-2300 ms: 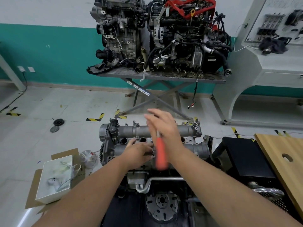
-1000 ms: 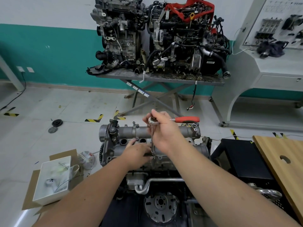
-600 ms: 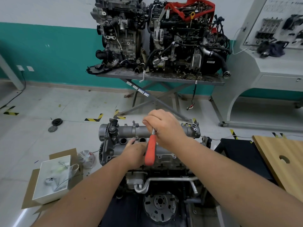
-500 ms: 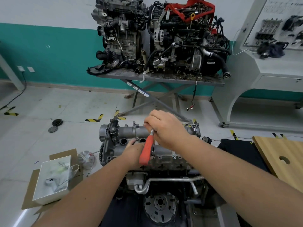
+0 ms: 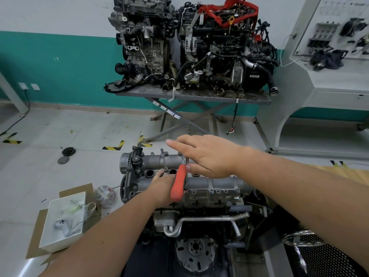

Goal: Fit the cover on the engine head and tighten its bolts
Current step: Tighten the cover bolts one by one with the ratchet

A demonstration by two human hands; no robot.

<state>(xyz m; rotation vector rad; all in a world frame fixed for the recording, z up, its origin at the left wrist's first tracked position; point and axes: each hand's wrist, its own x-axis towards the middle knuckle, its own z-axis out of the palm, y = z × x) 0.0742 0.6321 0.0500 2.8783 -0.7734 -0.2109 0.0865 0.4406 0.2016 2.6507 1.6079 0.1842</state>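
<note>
The grey engine head cover (image 5: 217, 183) lies across the engine in front of me. A ratchet with a red handle (image 5: 178, 185) stands on an extension bar over a bolt near the cover's middle, its handle pointing down toward me. My right hand (image 5: 207, 154) hovers over the ratchet head with fingers stretched straight to the left and the thumb tip touching the top of the handle. My left hand (image 5: 160, 185) rests on the cover, pinching the foot of the extension, partly hidden by the red handle.
A white box on cardboard (image 5: 63, 218) sits on the floor at left. A metal pipe (image 5: 205, 219) and flywheel (image 5: 196, 250) are below the cover. Two engines on a grey stand (image 5: 191, 94) are behind; a wooden bench (image 5: 351, 172) is at right.
The red handle swung from pointing right round to pointing toward me. My right hand loosened from gripping the ratchet head and spread its fingers flat. My left hand stayed put.
</note>
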